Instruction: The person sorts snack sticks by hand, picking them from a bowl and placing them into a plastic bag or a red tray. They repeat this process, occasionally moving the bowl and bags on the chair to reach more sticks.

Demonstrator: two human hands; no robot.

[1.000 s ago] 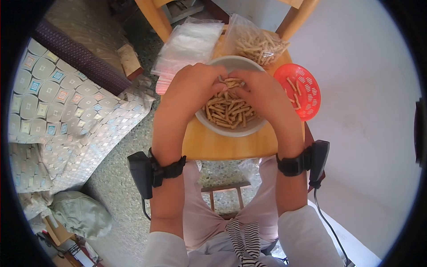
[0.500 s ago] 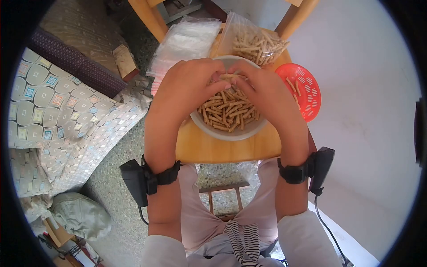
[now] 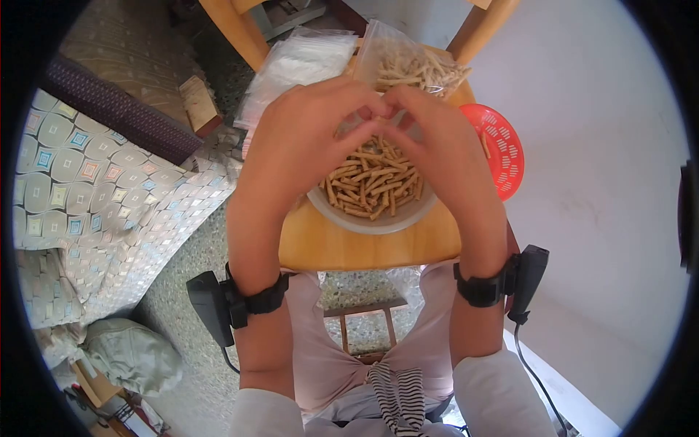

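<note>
A pale round bowl on the wooden chair seat holds a pile of short tan sticks that look like dried root pieces or stick snacks. Over its far side, my left hand and my right hand meet at the fingertips. Both have curled fingers with thumbs pressed inward. Whatever lies between the fingertips is too small or hidden to make out. Beyond my right hand stands a clear zip bag filled with the same sticks.
Flat empty zip bags are stacked at the back left of the chair seat. A red plastic basket with a few sticks is at the right, near the white wall. Patterned fabric covers furniture on the left.
Both hands have risen slightly away from me, and their fingertips have come together. A stick seen near the fingers before no longer shows there.
</note>
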